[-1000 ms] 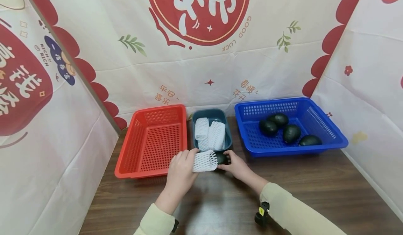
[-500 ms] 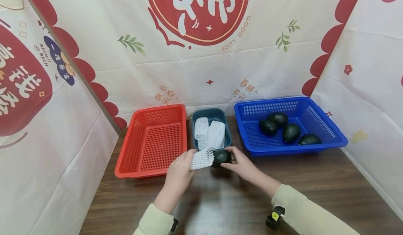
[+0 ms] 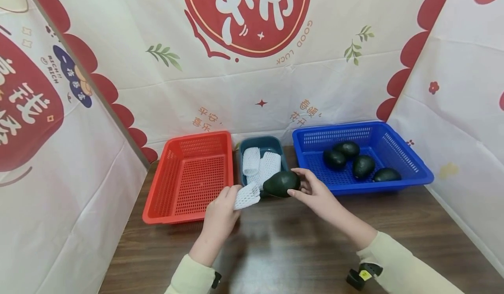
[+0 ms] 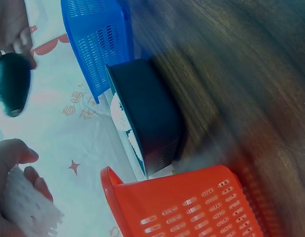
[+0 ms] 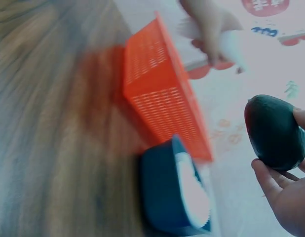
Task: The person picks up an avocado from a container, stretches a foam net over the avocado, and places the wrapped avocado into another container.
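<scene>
My left hand point(image 3: 221, 213) grips a white foam net sleeve point(image 3: 247, 196), its free end pointing right; the left wrist view shows thumb and fingers around the foam net sleeve point(image 4: 30, 205). To its right, my right hand point(image 3: 316, 192) holds a dark green avocado point(image 3: 281, 183) by its wide end, the narrow end toward the sleeve, with a gap between the two. In the right wrist view the avocado point(image 5: 275, 132) sits between thumb and fingertips. Behind the avocado stands a small teal bin point(image 3: 267, 141) with several more white net sleeves point(image 3: 270, 166) inside.
A red perforated basket point(image 3: 228, 171) stands left of the teal bin. On the right, a blue basket point(image 3: 409, 165) holds several avocados point(image 3: 363, 166). All rest on a brown wooden table point(image 3: 260, 250), with printed cloth walls point(image 3: 244, 82) at the back and sides.
The avocado's narrow end has come out of the net sleeve. My right hand has lifted it up and to the right, while my left hand with the sleeve shifted slightly left.
</scene>
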